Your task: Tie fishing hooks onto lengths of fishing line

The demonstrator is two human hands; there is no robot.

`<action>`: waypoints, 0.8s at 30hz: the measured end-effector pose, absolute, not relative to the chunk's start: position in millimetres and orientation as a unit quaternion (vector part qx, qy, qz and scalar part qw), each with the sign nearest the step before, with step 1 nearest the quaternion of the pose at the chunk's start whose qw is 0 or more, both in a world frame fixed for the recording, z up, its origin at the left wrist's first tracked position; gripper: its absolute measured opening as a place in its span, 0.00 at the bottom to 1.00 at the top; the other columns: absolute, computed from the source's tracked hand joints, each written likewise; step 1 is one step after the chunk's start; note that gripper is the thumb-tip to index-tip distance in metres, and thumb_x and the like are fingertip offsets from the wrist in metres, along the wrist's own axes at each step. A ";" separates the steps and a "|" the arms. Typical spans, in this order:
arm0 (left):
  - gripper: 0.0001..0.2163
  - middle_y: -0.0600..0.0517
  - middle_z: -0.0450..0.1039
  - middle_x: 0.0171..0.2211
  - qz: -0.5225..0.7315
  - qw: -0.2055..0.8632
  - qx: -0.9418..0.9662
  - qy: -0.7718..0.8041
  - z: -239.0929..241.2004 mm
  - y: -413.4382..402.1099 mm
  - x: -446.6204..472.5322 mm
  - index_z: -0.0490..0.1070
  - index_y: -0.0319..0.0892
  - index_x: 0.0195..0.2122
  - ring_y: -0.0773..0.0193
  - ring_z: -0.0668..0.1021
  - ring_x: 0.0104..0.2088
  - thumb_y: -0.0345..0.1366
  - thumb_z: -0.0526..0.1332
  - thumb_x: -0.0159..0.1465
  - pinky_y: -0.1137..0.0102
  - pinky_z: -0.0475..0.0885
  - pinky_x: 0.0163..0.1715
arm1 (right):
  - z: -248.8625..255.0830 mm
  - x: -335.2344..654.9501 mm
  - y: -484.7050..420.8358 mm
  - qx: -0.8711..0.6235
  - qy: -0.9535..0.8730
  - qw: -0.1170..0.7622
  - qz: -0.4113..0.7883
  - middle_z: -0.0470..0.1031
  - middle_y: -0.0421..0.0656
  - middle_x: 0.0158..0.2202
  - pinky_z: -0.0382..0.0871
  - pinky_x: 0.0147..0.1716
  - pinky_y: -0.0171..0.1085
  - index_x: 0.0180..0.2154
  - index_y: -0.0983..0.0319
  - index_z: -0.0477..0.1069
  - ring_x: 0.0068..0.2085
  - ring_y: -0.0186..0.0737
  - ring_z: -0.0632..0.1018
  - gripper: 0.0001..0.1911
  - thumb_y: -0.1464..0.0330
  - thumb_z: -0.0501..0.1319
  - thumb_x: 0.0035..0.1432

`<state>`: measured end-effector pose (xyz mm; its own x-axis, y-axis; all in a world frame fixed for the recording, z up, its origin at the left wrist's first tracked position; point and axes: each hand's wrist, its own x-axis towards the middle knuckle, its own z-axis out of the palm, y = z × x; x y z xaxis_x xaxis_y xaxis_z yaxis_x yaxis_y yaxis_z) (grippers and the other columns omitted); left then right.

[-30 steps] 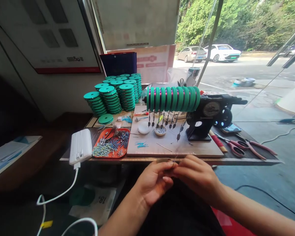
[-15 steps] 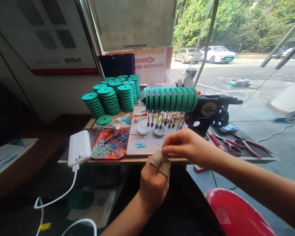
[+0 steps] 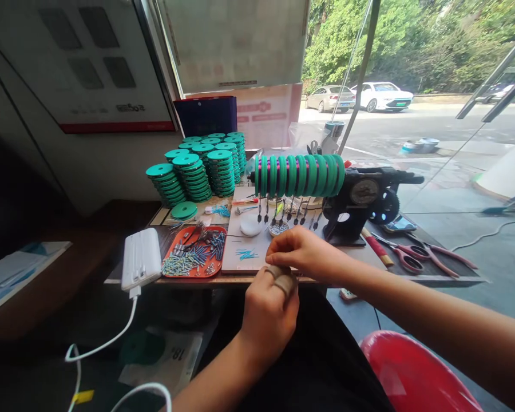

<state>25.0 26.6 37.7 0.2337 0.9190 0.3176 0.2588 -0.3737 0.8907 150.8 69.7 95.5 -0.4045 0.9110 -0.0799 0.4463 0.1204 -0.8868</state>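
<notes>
Left hand (image 3: 269, 309): near the bench's edge, palm side away from view, fingers curled in; cloth finger covers (image 3: 283, 280) sit on two of them.
Right hand (image 3: 292, 250): just beyond the left hand and meeting it, thumb and forefinger pressed together; whether a fine piece is pinched between the tips, I cannot tell.
Meeting point: above the near edge of the pale board (image 3: 232, 263); anything held there is hidden by the fingers.
Board: lying on the bench (image 3: 429, 278), left part in plain sight, middle partly behind the right hand.
Bowl (image 3: 271, 231): on the board just beyond the right hand, holding small pale beads (image 3: 278, 228).
Blue sticks (image 3: 246, 254): a loose cluster on the board, left of the hands.
White disc (image 3: 250, 225): flat on the board, left of the bowl.
Machine (image 3: 347, 206): black, at the board's right, carrying a row of green spools (image 3: 298, 175) out to the left.
Dark hanging pieces (image 3: 266, 218): dangling in a row below the spools.
Red tray (image 3: 218, 266): left of the board, filled with small sticks and metal bits.
Green reels (image 3: 220, 154): stacked in columns at the far left of the bench.
Power bank (image 3: 141, 258): white, near left, cable (image 3: 131, 317) hanging down.
Scissors (image 3: 407, 258): on the right, beside pliers (image 3: 450, 260).
</notes>
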 end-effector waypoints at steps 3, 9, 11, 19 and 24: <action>0.03 0.55 0.65 0.21 0.407 0.691 0.410 0.434 41.5 35.7 24.1 0.70 0.39 0.21 0.72 0.65 0.22 0.27 0.62 0.50 0.78 0.59 0.20 | 86.5 167.3 45.7 -0.463 -0.801 0.336 0.177 0.72 0.41 0.27 0.60 0.24 0.32 0.31 0.63 0.71 0.23 0.30 0.67 0.06 0.70 0.56 0.54; 0.01 0.53 0.65 0.21 0.317 0.810 0.295 0.396 36.6 44.3 24.3 0.69 0.35 0.21 0.76 0.64 0.18 0.27 0.59 0.49 0.82 0.55 0.15 | 47.2 186.5 14.0 -0.239 -0.910 0.267 -0.206 0.75 0.44 0.28 0.61 0.25 0.37 0.34 0.66 0.71 0.25 0.36 0.70 0.11 0.76 0.50 0.58; 0.02 0.54 0.64 0.21 0.316 0.809 0.300 0.394 36.4 42.1 26.0 0.69 0.35 0.22 0.77 0.64 0.18 0.28 0.59 0.49 0.82 0.54 0.15 | 40.4 183.0 11.8 -0.244 -0.908 0.272 -0.205 0.74 0.44 0.26 0.61 0.23 0.38 0.33 0.67 0.71 0.24 0.37 0.69 0.11 0.77 0.50 0.58; 0.05 0.49 0.68 0.33 0.444 0.459 0.641 0.426 37.8 29.4 22.8 0.73 0.40 0.25 0.61 0.71 0.37 0.24 0.60 0.52 0.69 0.66 0.39 | 76.6 165.6 13.5 -0.342 -0.856 0.306 0.237 0.73 0.41 0.25 0.64 0.27 0.33 0.26 0.62 0.70 0.27 0.34 0.70 0.10 0.73 0.52 0.57; 0.11 0.42 0.70 0.43 0.461 0.111 0.773 0.422 20.6 29.2 16.6 0.73 0.41 0.38 0.54 0.72 0.44 0.26 0.54 0.58 0.61 0.65 0.45 | 105.4 148.8 74.7 -0.460 -0.705 0.283 0.460 0.67 0.36 0.18 0.60 0.22 0.30 0.21 0.64 0.68 0.21 0.30 0.67 0.06 0.71 0.58 0.49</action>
<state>16.6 29.2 20.6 0.2194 0.7545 0.6186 0.5496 -0.6194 0.5606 148.8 74.7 105.4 -0.4161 0.9090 -0.0247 0.3884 0.1531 -0.9087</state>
